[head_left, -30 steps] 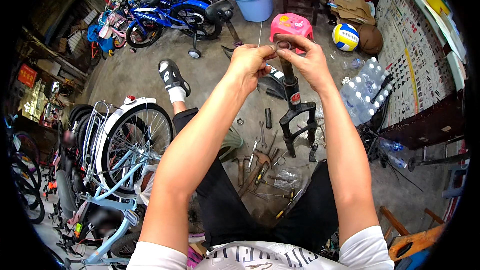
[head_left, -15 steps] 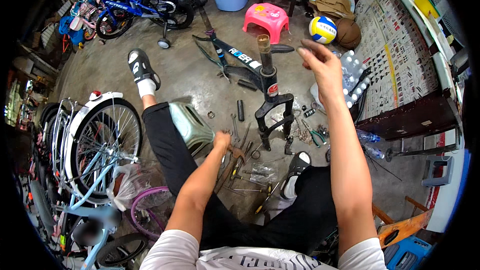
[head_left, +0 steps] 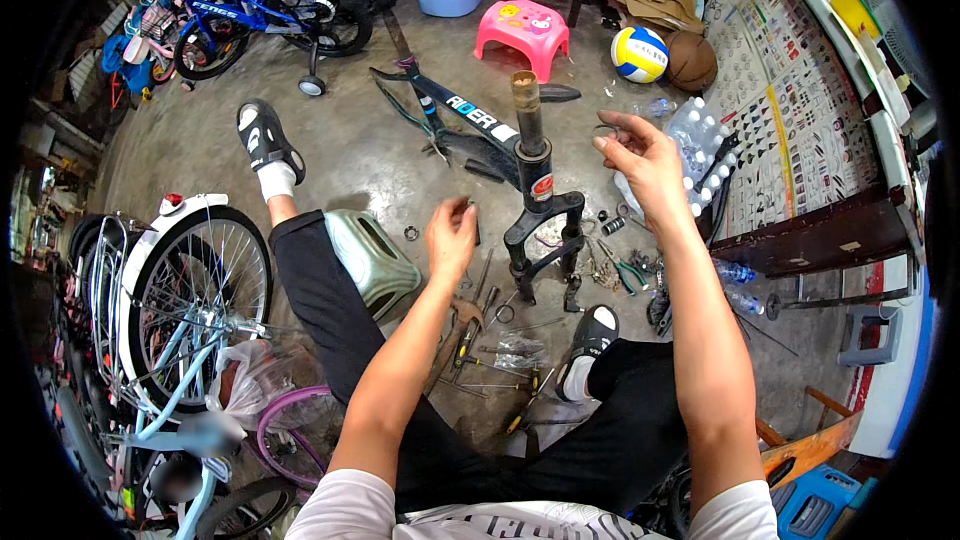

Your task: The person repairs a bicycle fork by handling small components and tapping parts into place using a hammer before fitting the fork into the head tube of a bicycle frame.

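Note:
In front of me stands a black bicycle frame [head_left: 468, 116] with its fork [head_left: 542, 225] pointing down and a worn steerer tube [head_left: 526, 112] sticking up. My right hand [head_left: 648, 168] is raised to the right of that tube, thumb and fingers pinched on a small dark ring [head_left: 605, 129]. To the left of the fork, my left hand [head_left: 450, 238] hovers above the floor with its fingers apart and nothing visible in them. A black handlebar grip lies partly hidden behind it. Below that hand a hammer [head_left: 467, 313] rests among screwdrivers and other tools.
Pliers [head_left: 631, 277] and small parts lie right of the fork. A greenish stool [head_left: 375, 260] stands by my left leg. Farther off are a pink stool [head_left: 522, 28], a volleyball [head_left: 639, 54] and packed bottles [head_left: 697, 145]. Bicycles [head_left: 195, 290] crowd the left side.
My left hand has left the hammer area and risen forward, its fingers opening. My right hand has come slightly down, and the ring in its fingers now shows. The view has shifted a little.

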{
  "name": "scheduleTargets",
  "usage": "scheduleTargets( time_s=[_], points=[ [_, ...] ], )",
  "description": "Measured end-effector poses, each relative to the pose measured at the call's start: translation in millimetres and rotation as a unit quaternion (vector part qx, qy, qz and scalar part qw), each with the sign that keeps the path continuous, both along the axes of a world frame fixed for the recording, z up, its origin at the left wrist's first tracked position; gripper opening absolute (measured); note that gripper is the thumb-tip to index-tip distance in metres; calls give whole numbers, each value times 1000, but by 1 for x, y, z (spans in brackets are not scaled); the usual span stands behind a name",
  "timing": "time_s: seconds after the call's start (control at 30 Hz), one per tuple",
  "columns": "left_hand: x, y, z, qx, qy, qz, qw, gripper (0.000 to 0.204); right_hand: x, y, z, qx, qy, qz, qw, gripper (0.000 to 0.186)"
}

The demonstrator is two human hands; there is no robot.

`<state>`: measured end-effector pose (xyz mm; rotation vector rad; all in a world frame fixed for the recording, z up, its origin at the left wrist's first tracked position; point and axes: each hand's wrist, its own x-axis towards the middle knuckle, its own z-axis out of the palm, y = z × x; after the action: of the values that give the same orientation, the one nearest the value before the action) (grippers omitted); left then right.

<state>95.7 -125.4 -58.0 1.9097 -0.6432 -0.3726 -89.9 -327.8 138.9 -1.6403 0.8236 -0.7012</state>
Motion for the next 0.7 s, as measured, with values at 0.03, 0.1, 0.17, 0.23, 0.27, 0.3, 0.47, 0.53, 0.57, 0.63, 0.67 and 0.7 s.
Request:
scheduleTargets(
  time_s=[0.03, 0.1, 0.17, 0.23, 0.27, 0.3, 0.47, 0.53, 0.57, 0.63, 0.67, 0.7],
  points=[
    [-3, -10, 24, -62, 17, -21, 998, 35, 4, 2, 1, -15, -1, 7, 1000, 40],
    [-18, -18, 71, -174, 78, -64, 979, 31, 11, 16, 3, -59, 12, 17, 998, 41],
    [-38, -17, 122, -248, 179, -97, 947, 34, 15, 36, 4, -101, 25, 49, 993, 44],
    [-48, -10, 143, -287, 247, -126, 917, 34, 18, 60, 3, -137, 36, 108, 984, 47],
    [-53, -9, 147, -306, 284, -143, 897, 34, 16, 68, 1, -141, 52, 122, 981, 44],
    [-57, -8, 148, -303, 312, -158, 886, 32, 14, 76, 3, -147, 71, 130, 978, 44],
    [-60, 15, 130, -279, 348, -97, 890, 21, 16, 93, -8, -168, 121, 200, 958, 46],
    [-55, 28, 113, -263, 353, -74, 895, 18, 17, 90, -11, -178, 105, 231, 951, 48],
    [-53, 31, 103, -239, 335, -61, 909, 16, 14, 88, -7, -172, 121, 220, 953, 48],
    [-41, 34, 67, -165, 310, -7, 936, 16, 8, 80, 1, -169, 138, 194, 956, 48],
    [-32, 35, 37, -144, 317, 30, 937, 16, 7, 75, 4, -175, 142, 178, 958, 47],
    [-23, 37, 5, -96, 292, 56, 950, 20, 6, 69, 4, -179, 129, 166, 961, 44]
  ],
)
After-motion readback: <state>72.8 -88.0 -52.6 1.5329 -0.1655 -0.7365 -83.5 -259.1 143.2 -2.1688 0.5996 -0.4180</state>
